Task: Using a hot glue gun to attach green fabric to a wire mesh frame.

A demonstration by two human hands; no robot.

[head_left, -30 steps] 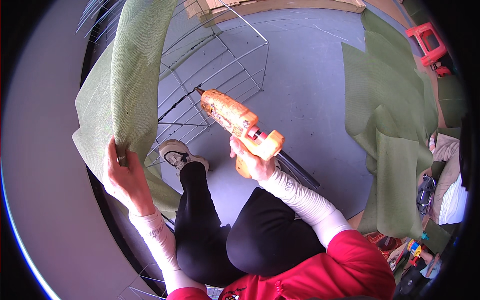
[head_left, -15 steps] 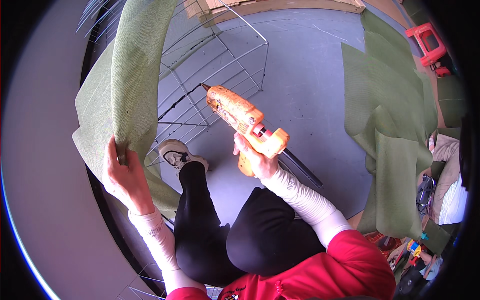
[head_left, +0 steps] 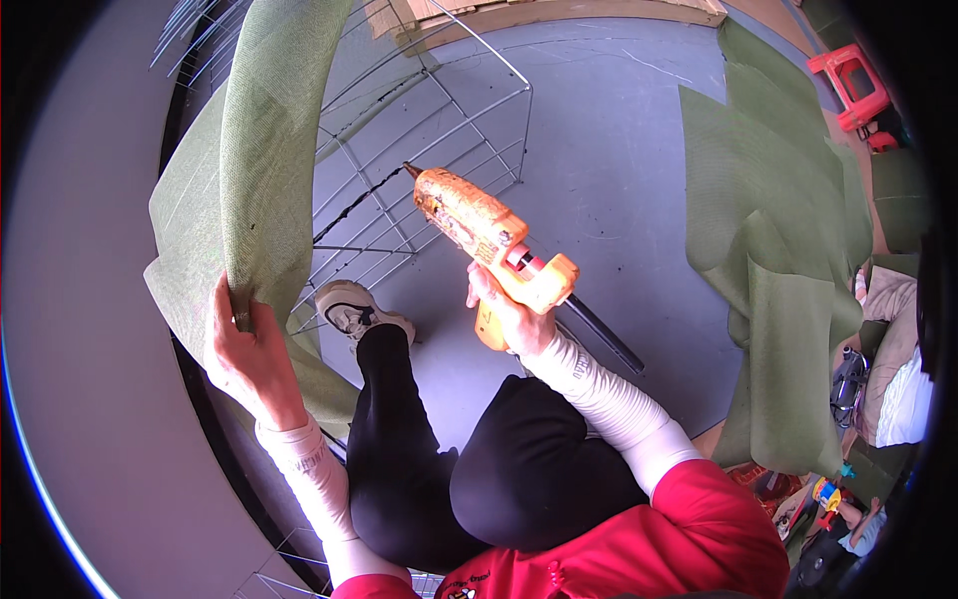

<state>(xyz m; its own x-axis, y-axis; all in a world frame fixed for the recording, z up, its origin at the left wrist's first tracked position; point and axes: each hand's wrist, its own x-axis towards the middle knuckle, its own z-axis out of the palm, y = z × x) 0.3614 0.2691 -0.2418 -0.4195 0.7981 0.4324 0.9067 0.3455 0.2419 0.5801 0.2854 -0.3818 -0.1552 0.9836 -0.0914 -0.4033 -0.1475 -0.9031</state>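
Note:
My left hand [head_left: 247, 349] pinches the lower edge of a green mesh fabric sheet [head_left: 264, 150], which is folded back over itself. In my right hand [head_left: 514, 314] is an orange, stained hot glue gun [head_left: 469, 215], gripped by its handle. A long black glue stick [head_left: 609, 334] sticks out of its rear. The gun's dark nozzle is at a wire of a metal wire frame [head_left: 439, 90], at the end of a bumpy black line of glue [head_left: 359, 205]. Whether the tip touches the wire I cannot tell. Part of the frame lies behind the fabric.
More green mesh sheets [head_left: 788, 250] lie in a pile on the grey floor [head_left: 609, 130] to the right. A red plastic frame-like object [head_left: 853, 88] is at the far right. Wooden boards [head_left: 579, 15] run along the back. My shoe [head_left: 359, 311] rests beside the wire frame.
Almost nothing differs. The glue gun and the wire frame have shifted very slightly relative to each other; both hands keep their hold.

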